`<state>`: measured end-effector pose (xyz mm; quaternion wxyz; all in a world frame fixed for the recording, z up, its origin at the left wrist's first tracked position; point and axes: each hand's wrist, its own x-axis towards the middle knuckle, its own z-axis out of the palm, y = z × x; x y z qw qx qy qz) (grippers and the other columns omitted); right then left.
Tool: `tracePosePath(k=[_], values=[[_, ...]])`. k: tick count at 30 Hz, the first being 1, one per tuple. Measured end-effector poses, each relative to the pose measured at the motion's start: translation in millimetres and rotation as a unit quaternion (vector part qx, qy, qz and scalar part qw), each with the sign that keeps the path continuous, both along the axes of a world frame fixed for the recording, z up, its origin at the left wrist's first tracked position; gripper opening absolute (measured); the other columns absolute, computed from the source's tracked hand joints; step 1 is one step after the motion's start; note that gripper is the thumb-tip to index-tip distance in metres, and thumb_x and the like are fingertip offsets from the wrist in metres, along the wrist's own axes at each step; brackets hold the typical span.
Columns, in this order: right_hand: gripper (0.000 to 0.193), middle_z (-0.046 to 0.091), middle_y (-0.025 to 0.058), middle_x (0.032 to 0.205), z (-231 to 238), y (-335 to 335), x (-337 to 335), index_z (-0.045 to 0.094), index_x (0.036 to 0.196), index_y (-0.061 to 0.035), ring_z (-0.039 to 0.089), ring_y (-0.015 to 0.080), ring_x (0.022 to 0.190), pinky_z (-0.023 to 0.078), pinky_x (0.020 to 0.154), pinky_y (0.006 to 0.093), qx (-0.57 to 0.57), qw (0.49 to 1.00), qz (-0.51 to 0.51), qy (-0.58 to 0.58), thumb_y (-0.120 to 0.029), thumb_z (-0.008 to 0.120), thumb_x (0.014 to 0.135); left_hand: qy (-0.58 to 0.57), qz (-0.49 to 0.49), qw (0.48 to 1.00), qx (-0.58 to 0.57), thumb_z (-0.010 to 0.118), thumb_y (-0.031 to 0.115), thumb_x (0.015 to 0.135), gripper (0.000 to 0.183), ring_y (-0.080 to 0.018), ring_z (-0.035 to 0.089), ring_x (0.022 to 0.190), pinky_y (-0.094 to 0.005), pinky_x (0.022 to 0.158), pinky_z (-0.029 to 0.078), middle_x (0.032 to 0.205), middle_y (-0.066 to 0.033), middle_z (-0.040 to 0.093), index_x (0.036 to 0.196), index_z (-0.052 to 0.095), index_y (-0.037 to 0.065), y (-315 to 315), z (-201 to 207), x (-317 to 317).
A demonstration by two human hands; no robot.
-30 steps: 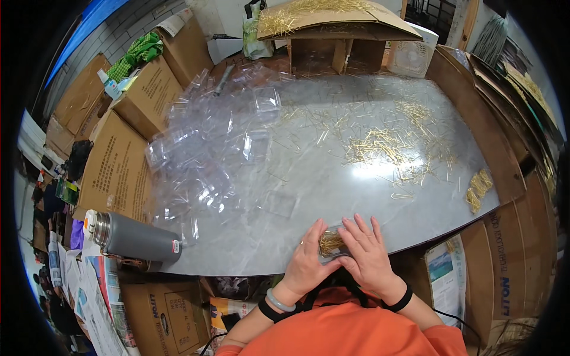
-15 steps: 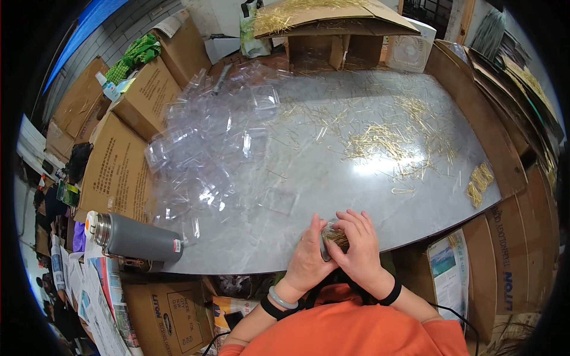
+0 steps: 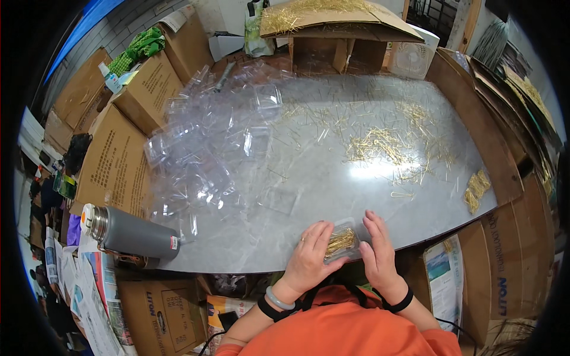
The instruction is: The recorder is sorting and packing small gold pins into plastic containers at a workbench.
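Note:
A small clear plastic box (image 3: 347,224) filled with gold wire hairpins (image 3: 340,240) sits at the near edge of the table. My left hand (image 3: 310,254) grips its left side, fingers over the far corner and thumb along the near side. My right hand (image 3: 380,254) is beside the right side of the box, fingers stretched out and thumb apart; whether it touches the wall is hard to tell. Farther off, a loose heap of gold hairpins (image 3: 380,145) is spread on the grey table (image 3: 314,190).
Empty clear plastic boxes (image 3: 202,142) are piled across the table's left side. A grey flask (image 3: 139,234) lies at the near left. A bundle of hairpins (image 3: 477,191) is by the right edge. Cardboard (image 3: 487,127) walls the right side; a cardboard shelf (image 3: 344,29) stands at the back.
My hands have moved apart, the right one shifting to the right and opening out. The box, mostly covered before, now shows between them with its hairpins visible.

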<state>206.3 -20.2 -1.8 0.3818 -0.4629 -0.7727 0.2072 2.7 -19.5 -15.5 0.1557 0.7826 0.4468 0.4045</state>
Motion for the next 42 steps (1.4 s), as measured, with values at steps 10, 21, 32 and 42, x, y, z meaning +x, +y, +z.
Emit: tracePosePath(k=[10,21,32,42], values=[[0.07,0.036,0.0166,0.16,18.0,-5.3,-8.2,0.04,0.151,-0.0005,0.029,0.0425,0.148,0.015,0.117,0.0667,0.008,0.974,0.002,-0.227,-0.041,0.06,0.097,0.158,0.004,0.987,0.036,0.08,0.023,0.077,0.068,-0.0401,0.046,0.133,-0.0531,0.114,0.036,0.14,-0.0222,0.049,0.132,0.054,-0.008,-2.5,7.5,3.8],[0.059,0.046,0.0309,0.146,46.4,124.4,115.1,0.049,0.137,0.0038,0.045,0.0479,0.134,0.038,0.113,0.0502,-0.032,0.945,-0.022,-0.326,-0.04,0.06,0.098,0.151,0.0,0.988,0.024,0.071,0.025,0.09,0.063,-0.0432,0.041,0.138,-0.0558,0.117,0.031,0.145,-0.0255,0.043,0.136,0.047,-0.01,0.5,5.3,10.6],[0.065,0.045,0.026,0.149,19.8,43.2,69.9,0.049,0.142,-0.002,0.041,0.0459,0.138,0.032,0.116,0.055,0.005,0.948,-0.026,-0.317,-0.047,0.06,0.096,0.117,0.032,0.992,0.03,0.072,0.024,0.089,0.062,-0.0448,0.042,0.135,-0.0565,0.115,0.033,0.142,-0.0255,0.045,0.137,0.047,-0.007,-3.1,0.8,5.4],[0.071,0.041,0.0163,0.157,-8.0,58.4,42.2,0.048,0.147,-0.0061,0.033,0.0394,0.147,0.019,0.118,0.0635,0.039,0.935,-0.142,-0.322,-0.054,0.057,0.095,0.135,0.087,0.987,0.022,0.072,0.025,0.09,0.062,-0.0459,0.042,0.131,-0.056,0.112,0.034,0.141,-0.0255,0.045,0.138,0.046,-0.007,0.3,6.9,6.3]])
